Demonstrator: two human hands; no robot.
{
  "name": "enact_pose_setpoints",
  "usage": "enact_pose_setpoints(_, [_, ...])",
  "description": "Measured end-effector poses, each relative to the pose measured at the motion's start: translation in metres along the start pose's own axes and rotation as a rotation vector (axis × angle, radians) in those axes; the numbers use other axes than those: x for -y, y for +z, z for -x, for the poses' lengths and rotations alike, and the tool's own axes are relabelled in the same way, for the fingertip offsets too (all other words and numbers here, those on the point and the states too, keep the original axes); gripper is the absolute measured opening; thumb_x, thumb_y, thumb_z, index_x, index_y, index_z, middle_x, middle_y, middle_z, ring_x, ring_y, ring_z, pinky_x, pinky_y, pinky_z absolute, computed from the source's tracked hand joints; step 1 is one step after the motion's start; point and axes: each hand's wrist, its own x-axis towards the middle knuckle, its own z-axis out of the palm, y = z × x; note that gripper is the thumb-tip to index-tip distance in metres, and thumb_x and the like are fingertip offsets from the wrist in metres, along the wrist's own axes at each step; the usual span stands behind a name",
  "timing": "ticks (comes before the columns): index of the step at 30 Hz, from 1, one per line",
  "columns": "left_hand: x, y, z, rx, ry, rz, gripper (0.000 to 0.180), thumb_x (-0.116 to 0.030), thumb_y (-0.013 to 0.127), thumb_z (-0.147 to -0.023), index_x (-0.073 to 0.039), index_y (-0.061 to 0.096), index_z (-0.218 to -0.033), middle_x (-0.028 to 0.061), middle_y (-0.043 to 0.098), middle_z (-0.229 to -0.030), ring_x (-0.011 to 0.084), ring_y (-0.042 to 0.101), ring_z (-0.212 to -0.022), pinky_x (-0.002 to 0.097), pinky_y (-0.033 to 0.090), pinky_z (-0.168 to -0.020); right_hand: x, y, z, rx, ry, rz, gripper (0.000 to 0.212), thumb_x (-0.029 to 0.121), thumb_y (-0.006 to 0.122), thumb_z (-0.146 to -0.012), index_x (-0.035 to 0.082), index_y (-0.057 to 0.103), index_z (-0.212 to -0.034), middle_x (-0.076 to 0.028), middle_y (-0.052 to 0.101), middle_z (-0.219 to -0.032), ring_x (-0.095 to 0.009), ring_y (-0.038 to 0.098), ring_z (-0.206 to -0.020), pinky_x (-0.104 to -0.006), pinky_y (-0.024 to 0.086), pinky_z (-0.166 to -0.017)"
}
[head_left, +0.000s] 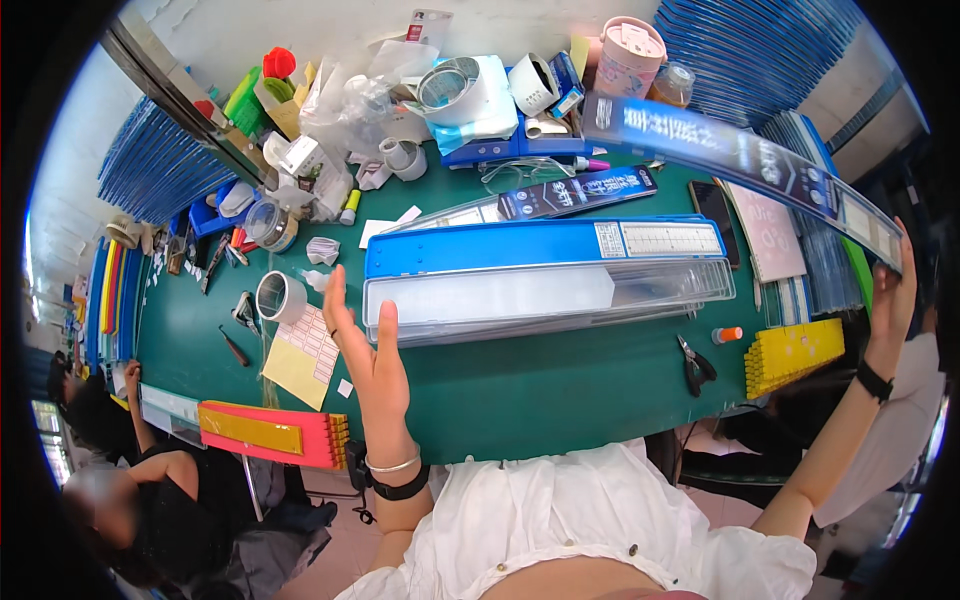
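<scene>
Green worktable (560,400), cluttered along the back with tape rolls and bags. Right hand (893,290) gripping one end of a long dark-blue printed strip (740,150), held high over the blue-and-clear cases (545,275). Left hand (368,350) open, fingers spread, holding nothing, just above the table. Probably best steadying the strip's free end with that one, avoiding bends.
</scene>
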Motion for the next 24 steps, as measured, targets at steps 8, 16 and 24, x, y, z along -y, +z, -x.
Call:
enact_pose_setpoints(8, [0.017, 0.010, -0.012, 0.043, -0.195, 0.433, 0.062, -0.033, 0.052, -0.104, -0.005, 0.038, -0.157, 0.0213, 0.043, -0.156, 0.0295, 0.040, -0.147, 0.0408, 0.027, -0.122, -0.040, 0.102, -0.056, 0.139, 0.045, 0.168, 0.047, 0.032, 0.057, -0.107, 0.006, 0.054, -0.146, -0.002, 0.070, -0.109, 0.001, 0.057, -0.069, -0.0119, 0.047, -0.056])
enact_pose_setpoints(16, [0.029, 0.011, -0.020, 0.104, -0.323, 0.627, 0.078, -0.035, 0.062, -0.092, -0.003, 0.036, -0.158, 0.0205, 0.045, -0.155, 0.0292, 0.044, -0.143, 0.0390, 0.030, -0.120, -0.046, 0.143, -0.086, 0.251, 0.040, 0.191, 0.048, 0.033, 0.056, -0.108, 0.014, 0.052, -0.152, 0.003, 0.068, -0.107, 0.003, 0.051, -0.066, -0.0138, 0.045, -0.054])
enact_pose_setpoints(24, [0.027, 0.013, -0.023, 0.155, -0.405, 0.651, 0.089, -0.032, 0.068, -0.077, -0.001, 0.040, -0.156, 0.0196, 0.050, -0.150, 0.0289, 0.048, -0.139, 0.0378, 0.031, -0.119, -0.054, 0.102, -0.123, 0.284, -0.149, 0.171, 0.051, 0.034, 0.053, -0.109, 0.016, 0.045, -0.156, 0.004, 0.065, -0.110, 0.000, 0.049, -0.073, -0.0157, 0.040, -0.057])
